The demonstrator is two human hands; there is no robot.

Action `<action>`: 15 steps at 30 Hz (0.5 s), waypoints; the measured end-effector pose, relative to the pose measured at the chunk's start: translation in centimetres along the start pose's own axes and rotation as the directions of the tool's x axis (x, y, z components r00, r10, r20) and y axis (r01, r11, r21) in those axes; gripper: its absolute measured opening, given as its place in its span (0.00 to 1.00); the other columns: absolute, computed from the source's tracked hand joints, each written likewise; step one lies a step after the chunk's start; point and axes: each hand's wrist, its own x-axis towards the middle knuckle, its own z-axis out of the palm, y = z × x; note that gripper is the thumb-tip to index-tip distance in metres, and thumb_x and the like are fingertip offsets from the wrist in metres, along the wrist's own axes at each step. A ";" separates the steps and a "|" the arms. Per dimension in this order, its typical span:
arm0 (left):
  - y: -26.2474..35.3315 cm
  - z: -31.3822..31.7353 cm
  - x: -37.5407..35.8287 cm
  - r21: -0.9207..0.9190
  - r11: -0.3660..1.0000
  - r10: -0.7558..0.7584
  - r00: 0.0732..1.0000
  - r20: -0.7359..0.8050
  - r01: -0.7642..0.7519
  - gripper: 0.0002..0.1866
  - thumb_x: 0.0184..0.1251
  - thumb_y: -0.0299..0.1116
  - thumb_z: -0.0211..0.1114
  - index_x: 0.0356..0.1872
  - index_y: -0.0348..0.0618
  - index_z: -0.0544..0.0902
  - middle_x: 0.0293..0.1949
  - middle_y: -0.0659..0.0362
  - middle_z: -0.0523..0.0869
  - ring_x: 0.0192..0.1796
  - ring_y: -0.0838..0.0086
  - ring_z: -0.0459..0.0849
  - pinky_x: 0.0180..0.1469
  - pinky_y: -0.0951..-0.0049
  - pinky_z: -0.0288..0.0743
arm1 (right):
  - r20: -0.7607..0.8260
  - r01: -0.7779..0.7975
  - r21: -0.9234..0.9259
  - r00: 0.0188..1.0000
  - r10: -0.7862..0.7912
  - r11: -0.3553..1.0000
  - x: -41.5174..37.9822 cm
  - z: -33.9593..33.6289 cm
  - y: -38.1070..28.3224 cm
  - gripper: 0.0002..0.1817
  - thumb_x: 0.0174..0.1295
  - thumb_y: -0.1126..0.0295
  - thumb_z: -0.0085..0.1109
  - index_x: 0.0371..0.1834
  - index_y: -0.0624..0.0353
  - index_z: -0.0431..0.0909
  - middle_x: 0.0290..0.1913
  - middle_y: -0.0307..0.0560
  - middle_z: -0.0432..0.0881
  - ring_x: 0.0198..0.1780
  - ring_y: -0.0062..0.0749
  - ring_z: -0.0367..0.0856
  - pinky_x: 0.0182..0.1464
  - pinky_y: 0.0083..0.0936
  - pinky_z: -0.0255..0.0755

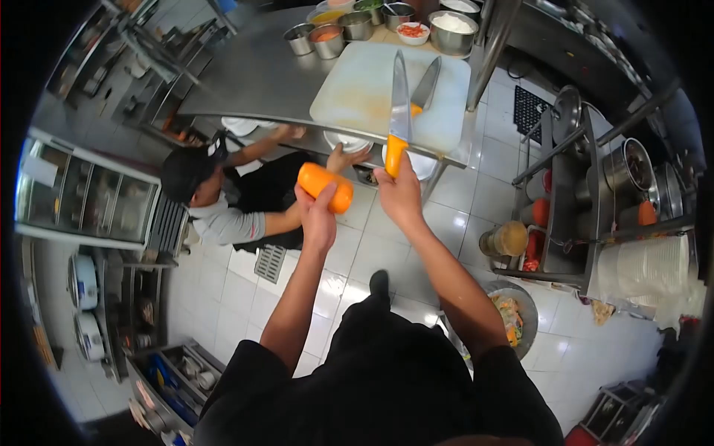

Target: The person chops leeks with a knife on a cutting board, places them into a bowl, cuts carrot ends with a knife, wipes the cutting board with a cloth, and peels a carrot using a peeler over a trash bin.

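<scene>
My left hand (317, 223) is closed around a thick, short orange carrot piece (325, 187), held over the floor in front of the counter. My right hand (400, 189) grips the orange handle of a kitchen knife (401, 97), its blade pointing away from me above the cutting board. A second knife (426, 85) lies on the white cutting board (349, 85), its orange handle partly hidden behind the first blade.
A co-worker (234, 201) crouches at the left, reaching toward bowls under the steel counter (245, 74). Metal containers (327, 41) and a bowl of red pieces (413, 32) stand behind the board. Shelves with pots (631, 165) are right; a scrap bin (524, 316) stands beside my right arm.
</scene>
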 end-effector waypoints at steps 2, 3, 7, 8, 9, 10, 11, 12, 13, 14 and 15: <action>0.1 1.7 5.0 0.176 0.977 0.117 0.993 0.034 -0.121 0.28 0.62 0.26 0.62 0.61 0.43 0.60 0.51 0.58 0.71 0.55 0.72 0.73 0.59 0.69 0.68 | -0.089 0.023 -0.104 0.996 -0.032 0.994 2.9 2.2 -0.8 0.33 0.57 0.73 0.57 0.65 0.73 0.56 0.41 0.67 0.79 0.44 0.62 0.78 0.48 0.45 0.71; 0.6 2.7 7.4 0.209 0.965 0.144 0.986 0.086 -0.159 0.30 0.62 0.26 0.63 0.62 0.42 0.59 0.52 0.57 0.70 0.55 0.71 0.72 0.59 0.69 0.68 | -0.093 0.008 -0.142 0.995 -0.021 0.990 4.6 3.3 -1.2 0.33 0.56 0.73 0.57 0.64 0.75 0.56 0.42 0.67 0.79 0.45 0.62 0.78 0.48 0.44 0.71; 0.2 5.6 17.0 0.267 0.917 0.247 0.948 0.201 -0.295 0.35 0.59 0.25 0.66 0.64 0.39 0.55 0.53 0.54 0.70 0.56 0.70 0.72 0.59 0.71 0.69 | -0.110 -0.059 -0.315 0.994 0.026 0.947 10.4 6.1 -0.9 0.34 0.57 0.72 0.56 0.64 0.79 0.55 0.43 0.70 0.78 0.46 0.58 0.79 0.49 0.43 0.72; -0.3 6.3 19.2 0.264 0.905 0.280 0.934 0.220 -0.333 0.35 0.58 0.24 0.66 0.64 0.39 0.55 0.53 0.53 0.70 0.55 0.70 0.73 0.57 0.71 0.69 | -0.122 -0.073 -0.356 0.992 0.031 0.932 11.5 6.5 -0.7 0.34 0.58 0.70 0.56 0.64 0.79 0.56 0.44 0.70 0.78 0.47 0.57 0.79 0.49 0.43 0.72; -0.8 6.8 20.9 0.262 0.892 0.309 0.921 0.236 -0.367 0.36 0.57 0.23 0.67 0.63 0.39 0.55 0.53 0.53 0.70 0.54 0.71 0.73 0.56 0.72 0.70 | -0.141 -0.071 -0.353 0.990 0.021 0.933 12.0 6.9 -0.8 0.33 0.57 0.71 0.56 0.62 0.80 0.56 0.44 0.70 0.76 0.46 0.57 0.78 0.49 0.42 0.72; -0.9 7.5 22.1 0.248 0.897 0.309 0.919 0.245 -0.367 0.36 0.57 0.23 0.67 0.63 0.39 0.56 0.53 0.53 0.70 0.54 0.71 0.73 0.56 0.72 0.70 | -0.159 -0.065 -0.351 0.987 0.009 0.934 12.4 7.1 -1.1 0.32 0.56 0.73 0.56 0.61 0.80 0.57 0.44 0.69 0.75 0.46 0.58 0.77 0.49 0.41 0.71; -1.0 8.1 23.3 0.236 0.899 0.309 0.917 0.251 -0.368 0.36 0.56 0.22 0.67 0.63 0.39 0.56 0.52 0.53 0.70 0.54 0.71 0.74 0.55 0.72 0.70 | -0.174 -0.057 -0.347 0.985 -0.004 0.936 12.9 7.4 -1.3 0.31 0.55 0.75 0.56 0.59 0.81 0.58 0.44 0.68 0.74 0.46 0.58 0.76 0.49 0.40 0.71; -1.2 8.5 24.1 0.226 0.902 0.310 0.916 0.255 -0.368 0.36 0.56 0.22 0.67 0.63 0.39 0.56 0.52 0.53 0.71 0.54 0.71 0.74 0.55 0.72 0.71 | -0.197 -0.047 -0.393 0.980 -0.034 0.918 13.3 7.8 -0.7 0.30 0.55 0.74 0.56 0.58 0.81 0.59 0.44 0.67 0.74 0.46 0.57 0.76 0.49 0.40 0.71; -1.7 8.9 25.0 0.225 0.898 0.316 0.909 0.272 -0.379 0.36 0.55 0.22 0.67 0.62 0.39 0.56 0.51 0.53 0.71 0.54 0.71 0.74 0.55 0.72 0.70 | -0.214 -0.035 -0.439 0.974 -0.067 0.898 13.8 8.3 0.1 0.29 0.55 0.74 0.56 0.56 0.80 0.60 0.43 0.66 0.74 0.46 0.56 0.75 0.50 0.39 0.70; -2.3 9.3 25.7 0.224 0.893 0.323 0.902 0.286 -0.391 0.36 0.55 0.22 0.67 0.62 0.39 0.57 0.51 0.53 0.71 0.54 0.71 0.74 0.55 0.72 0.70 | -0.226 -0.022 -0.485 0.969 -0.101 0.875 14.2 8.8 1.0 0.28 0.55 0.73 0.56 0.55 0.80 0.61 0.42 0.65 0.73 0.47 0.55 0.75 0.50 0.39 0.69; -3.0 9.5 26.7 0.223 0.887 0.332 0.894 0.301 -0.405 0.36 0.54 0.22 0.68 0.62 0.39 0.57 0.50 0.53 0.71 0.53 0.71 0.74 0.55 0.72 0.70 | -0.228 -0.017 -0.533 0.966 -0.125 0.846 14.4 9.1 1.4 0.27 0.55 0.72 0.57 0.54 0.79 0.62 0.43 0.64 0.73 0.48 0.55 0.74 0.50 0.39 0.68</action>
